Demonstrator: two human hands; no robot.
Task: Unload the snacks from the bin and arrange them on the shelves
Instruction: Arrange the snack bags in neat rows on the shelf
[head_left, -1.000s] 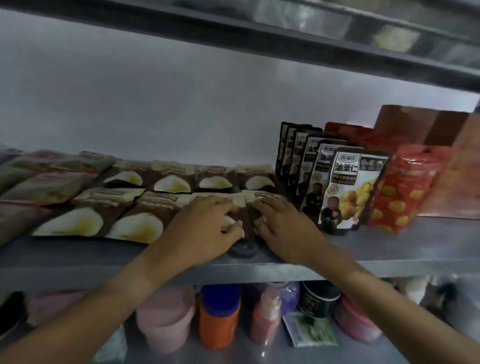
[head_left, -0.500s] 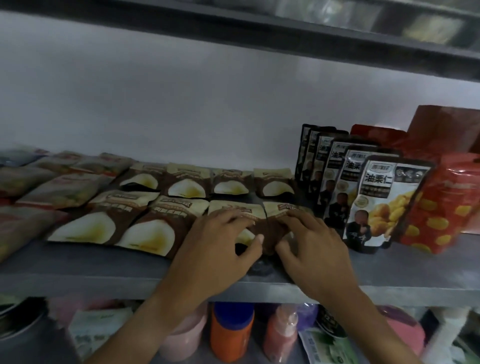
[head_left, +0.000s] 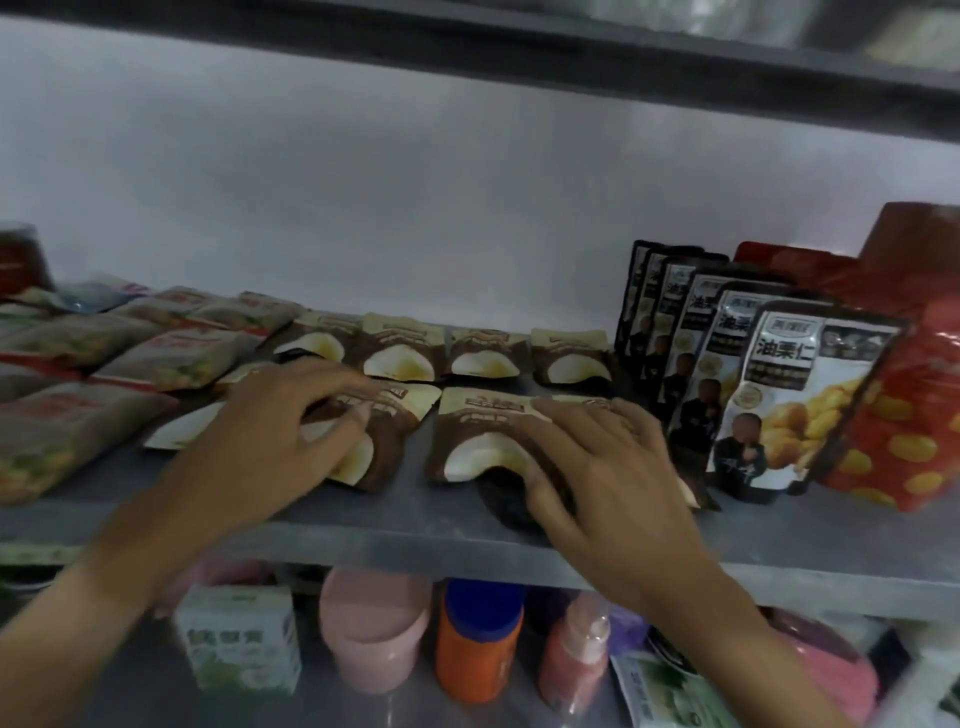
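Note:
Brown-and-cream snack packets lie flat in two rows on the grey shelf (head_left: 415, 525). The back row (head_left: 483, 356) holds several, untouched. My left hand (head_left: 291, 431) rests on a front-row packet (head_left: 387, 415), fingers spread and slightly bent over it. My right hand (head_left: 608, 467) lies flat on the neighbouring front packet (head_left: 478, 436) and covers another one to its right. A strip of bare shelf shows between the two packets. The bin is out of view.
Black-and-white chestnut bags (head_left: 810, 395) stand in a line right of my right hand, with red bags (head_left: 904, 431) beyond. Green-and-red packets (head_left: 171, 358) lie at left. Below stand a pink cup (head_left: 374, 623), an orange bottle (head_left: 478, 639) and a green box (head_left: 239, 639).
My hands, close together before, have drawn apart: the left slid left with its packet, opening a gap between the two front packets. The view has shifted slightly.

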